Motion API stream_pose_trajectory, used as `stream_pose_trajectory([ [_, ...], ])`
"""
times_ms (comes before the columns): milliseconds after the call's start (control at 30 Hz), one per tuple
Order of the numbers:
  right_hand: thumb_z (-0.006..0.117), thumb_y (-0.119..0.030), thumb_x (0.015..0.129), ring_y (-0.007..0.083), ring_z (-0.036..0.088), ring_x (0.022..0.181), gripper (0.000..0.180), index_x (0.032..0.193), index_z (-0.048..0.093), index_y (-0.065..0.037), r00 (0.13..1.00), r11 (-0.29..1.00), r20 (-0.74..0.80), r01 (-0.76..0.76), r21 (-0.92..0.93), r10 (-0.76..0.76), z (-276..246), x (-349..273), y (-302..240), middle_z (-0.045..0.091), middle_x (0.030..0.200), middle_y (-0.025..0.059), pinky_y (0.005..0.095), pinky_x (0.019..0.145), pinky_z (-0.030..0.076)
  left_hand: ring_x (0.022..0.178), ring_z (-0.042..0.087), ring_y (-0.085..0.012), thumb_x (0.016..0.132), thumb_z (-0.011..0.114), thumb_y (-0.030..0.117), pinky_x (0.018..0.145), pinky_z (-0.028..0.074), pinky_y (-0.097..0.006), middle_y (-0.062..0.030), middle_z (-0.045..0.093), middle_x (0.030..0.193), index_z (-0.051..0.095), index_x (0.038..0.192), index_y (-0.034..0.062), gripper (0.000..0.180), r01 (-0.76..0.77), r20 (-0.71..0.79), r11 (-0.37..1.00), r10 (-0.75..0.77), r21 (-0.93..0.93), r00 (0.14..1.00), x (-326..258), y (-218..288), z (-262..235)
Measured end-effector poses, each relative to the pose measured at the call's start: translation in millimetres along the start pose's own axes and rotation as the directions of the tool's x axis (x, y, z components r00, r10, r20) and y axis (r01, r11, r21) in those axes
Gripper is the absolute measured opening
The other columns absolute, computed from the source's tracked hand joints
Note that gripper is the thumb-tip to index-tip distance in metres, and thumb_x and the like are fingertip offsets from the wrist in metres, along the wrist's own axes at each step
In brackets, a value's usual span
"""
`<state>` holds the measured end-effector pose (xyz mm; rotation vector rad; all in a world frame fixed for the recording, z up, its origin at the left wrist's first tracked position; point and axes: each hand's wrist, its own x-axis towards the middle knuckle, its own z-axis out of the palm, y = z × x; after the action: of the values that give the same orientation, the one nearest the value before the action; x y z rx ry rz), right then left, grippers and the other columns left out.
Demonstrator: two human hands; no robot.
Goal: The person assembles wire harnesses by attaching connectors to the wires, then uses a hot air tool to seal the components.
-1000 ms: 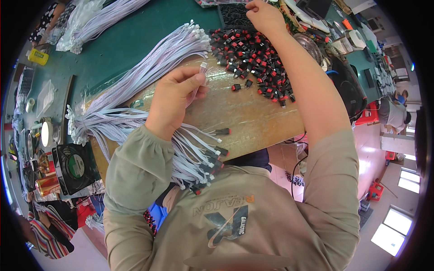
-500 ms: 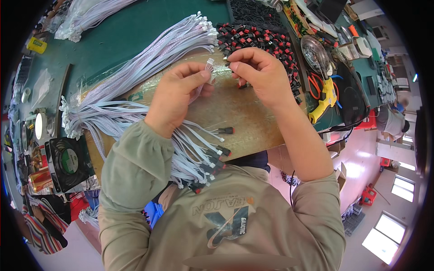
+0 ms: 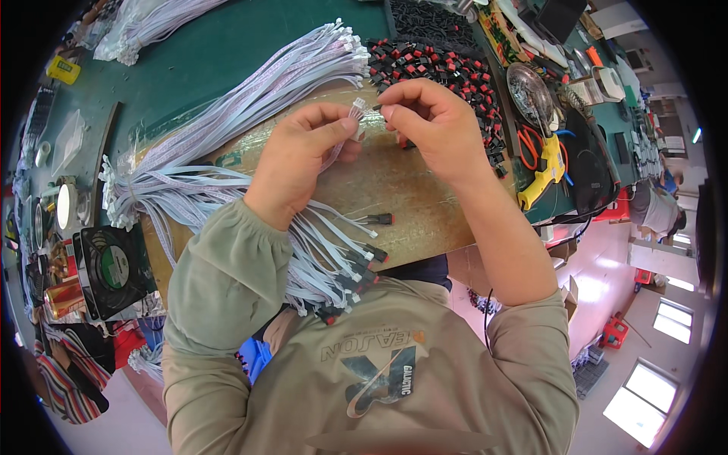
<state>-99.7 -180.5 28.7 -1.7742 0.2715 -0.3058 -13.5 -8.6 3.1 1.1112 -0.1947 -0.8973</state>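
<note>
My left hand point(image 3: 311, 140) pinches a flat white cable near its end. The cable's small white plug point(image 3: 358, 104) sticks up past the thumb. Facing it is my right hand point(image 3: 425, 117), with thumb and forefinger closed on a tiny dark piece point(image 3: 377, 108) too small to name. A bit of red and black shows below the right fingers; I cannot tell whether they hold it. Under my left forearm runs a bundle of white cables point(image 3: 205, 182), some ending in black and red switches point(image 3: 356, 269). Another bundle of white cables point(image 3: 265, 83) lies beyond my left hand.
A heap of black and red switches point(image 3: 432, 64) lies behind my right hand, with small black parts point(image 3: 428, 23) beyond. To the right are a yellow glue gun point(image 3: 542, 182) and a metal dish point(image 3: 528, 91). A black fan point(image 3: 114, 269) stands at the left edge of the brown board point(image 3: 425, 216).
The tiny piece in my right fingers has moved slightly down, level with the white plug. My left hand has shifted a little to the right, narrowing the gap.
</note>
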Motion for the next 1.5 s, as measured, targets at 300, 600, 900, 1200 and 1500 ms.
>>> stream_pose_trajectory([
  [300, 0.065, -0.009, 0.082, 0.0052, 0.054, 0.071, 0.013, 0.094, 0.067, -0.003, 1.000, 0.996, 0.011, 0.011, -0.087, -0.010, -2, 0, -3, 0.063, 0.082, -0.0008, 0.0215, 0.064, 0.045, 0.074, 0.058, -0.0114, 0.087, 0.064, 0.013, 0.072, 0.050, -0.026, -0.0029, 0.062, 0.082, 0.063, 0.098, 0.0011, 0.016, -0.008, 0.006, 1.000, 0.008, 0.015, 1.000, 1, 0, 1],
  [600, 0.065, -0.010, 0.083, 0.0058, 0.056, 0.073, 0.017, 0.098, 0.066, -0.002, 0.997, 0.996, 0.072, -0.021, -0.087, 0.028, 3, 1, 3, 0.064, 0.084, 0.0005, 0.0212, 0.067, 0.046, 0.075, 0.060, -0.0116, 0.087, 0.064, 0.012, 0.070, 0.050, -0.025, -0.0030, 0.063, 0.084, 0.063, 0.098, 0.0008, 0.016, -0.006, 0.012, 1.000, 0.006, 0.007, 1.000, 1, -1, 0],
  [900, 0.066, -0.009, 0.086, 0.0079, 0.057, 0.076, 0.033, 0.116, 0.059, -0.002, 0.988, 0.981, 0.088, -0.140, 0.133, 0.129, -3, 4, 5, 0.065, 0.091, 0.0027, 0.0216, 0.067, 0.046, 0.074, 0.060, -0.0128, 0.086, 0.065, 0.012, 0.071, 0.051, -0.027, -0.0034, 0.062, 0.081, 0.063, 0.099, -0.0003, 0.017, 0.007, 0.018, 1.000, -0.006, -0.015, 1.000, 1, 1, 1],
  [1200, 0.064, -0.006, 0.087, 0.0093, 0.058, 0.084, 0.031, 0.116, 0.058, 0.001, 1.000, 0.964, 0.008, 0.009, 0.267, -0.011, 7, 10, -3, 0.066, 0.096, 0.0056, 0.0221, 0.073, 0.047, 0.071, 0.060, -0.0131, 0.085, 0.066, 0.011, 0.069, 0.050, -0.026, -0.0043, 0.063, 0.080, 0.064, 0.096, -0.0007, 0.017, 0.024, 0.013, 1.000, -0.024, 0.005, 1.000, 0, 2, 2],
  [1500, 0.066, -0.007, 0.085, 0.0092, 0.059, 0.088, 0.035, 0.119, 0.059, -0.002, 0.992, 0.991, 0.116, -0.056, 0.123, 0.042, 8, 5, -1, 0.066, 0.098, 0.0042, 0.0232, 0.076, 0.048, 0.071, 0.061, -0.0127, 0.085, 0.066, 0.011, 0.067, 0.049, -0.025, -0.0056, 0.064, 0.083, 0.062, 0.099, -0.0010, 0.019, 0.009, 0.033, 1.000, -0.010, 0.020, 0.999, 0, 1, 0],
])
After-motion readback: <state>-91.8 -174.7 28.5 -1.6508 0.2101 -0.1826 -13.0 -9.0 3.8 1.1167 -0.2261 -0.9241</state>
